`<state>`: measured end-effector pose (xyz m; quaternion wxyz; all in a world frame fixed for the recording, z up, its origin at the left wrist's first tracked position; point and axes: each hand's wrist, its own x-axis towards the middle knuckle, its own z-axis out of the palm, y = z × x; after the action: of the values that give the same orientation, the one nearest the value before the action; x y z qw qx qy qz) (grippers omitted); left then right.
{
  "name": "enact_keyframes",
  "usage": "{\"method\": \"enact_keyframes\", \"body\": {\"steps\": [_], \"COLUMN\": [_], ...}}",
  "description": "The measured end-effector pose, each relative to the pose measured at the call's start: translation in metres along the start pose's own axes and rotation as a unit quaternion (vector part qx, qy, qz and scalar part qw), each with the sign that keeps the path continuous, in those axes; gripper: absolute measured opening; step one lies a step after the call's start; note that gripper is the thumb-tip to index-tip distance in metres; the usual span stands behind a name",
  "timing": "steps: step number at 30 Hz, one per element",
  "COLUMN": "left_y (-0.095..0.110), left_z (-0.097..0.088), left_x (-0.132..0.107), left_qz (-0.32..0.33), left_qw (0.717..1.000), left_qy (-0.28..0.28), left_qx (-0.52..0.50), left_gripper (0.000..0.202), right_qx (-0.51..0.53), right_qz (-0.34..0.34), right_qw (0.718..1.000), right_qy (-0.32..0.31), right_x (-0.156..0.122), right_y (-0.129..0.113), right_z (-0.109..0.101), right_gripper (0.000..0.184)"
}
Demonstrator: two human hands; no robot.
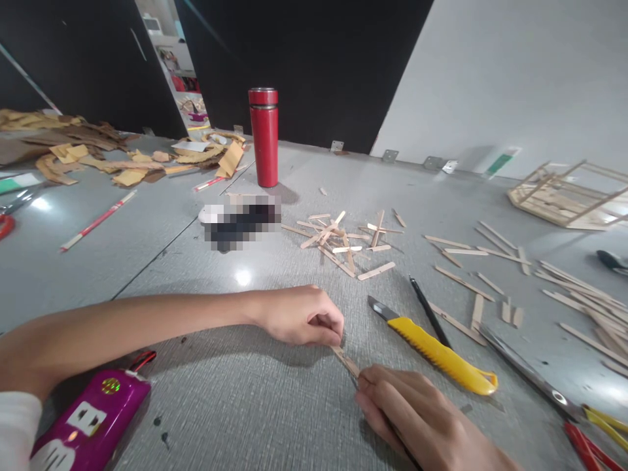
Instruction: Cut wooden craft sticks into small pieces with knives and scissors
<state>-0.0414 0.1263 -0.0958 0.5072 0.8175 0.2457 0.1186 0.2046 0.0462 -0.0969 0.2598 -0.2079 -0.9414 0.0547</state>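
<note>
My left hand [304,317] is closed, with thumb and fingertips pinched on one end of a wooden craft stick [347,361] low over the table. The stick slants down toward my right hand [417,412], whose fingers are curled at its other end. A thin dark tool [409,454] shows under my right palm; its tip is hidden, so its kind is unclear. Just right of the hands lie a yellow utility knife [441,353] with its blade out and a black pen [429,311]. A loose pile of craft sticks [338,239] lies beyond my hands.
A red flask [265,137] stands at the back. Scissors [530,373] and more sticks [589,294] lie right, before a wooden stick frame [569,196]. A purple battery-like pack [98,418] is by my left forearm. Cardboard scraps [122,160] cover the back left.
</note>
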Motion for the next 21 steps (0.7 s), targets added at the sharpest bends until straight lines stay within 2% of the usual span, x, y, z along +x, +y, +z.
{"method": "enact_keyframes", "body": {"steps": [11, 17, 21], "left_y": [-0.0005, 0.0001, 0.0011], "left_z": [0.0002, 0.0002, -0.0005], "left_x": [0.0001, -0.0002, -0.0002], "left_qz": [0.006, 0.002, 0.0], "left_qw": [1.0, 1.0, 1.0], "left_qy": [0.0, -0.003, -0.004], "left_qx": [0.014, 0.007, 0.004], "left_gripper": [0.02, 0.021, 0.02], "right_qx": [0.022, 0.079, 0.072], "right_qz": [0.018, 0.033, 0.036], "right_qw": [0.999, 0.994, 0.994], "right_qy": [-0.014, -0.065, -0.08], "right_x": [0.0012, 0.003, 0.0065], "right_y": [0.0016, 0.0037, 0.0047], "right_z": [0.0035, 0.0063, 0.0075], "right_gripper": [0.026, 0.032, 0.037]}}
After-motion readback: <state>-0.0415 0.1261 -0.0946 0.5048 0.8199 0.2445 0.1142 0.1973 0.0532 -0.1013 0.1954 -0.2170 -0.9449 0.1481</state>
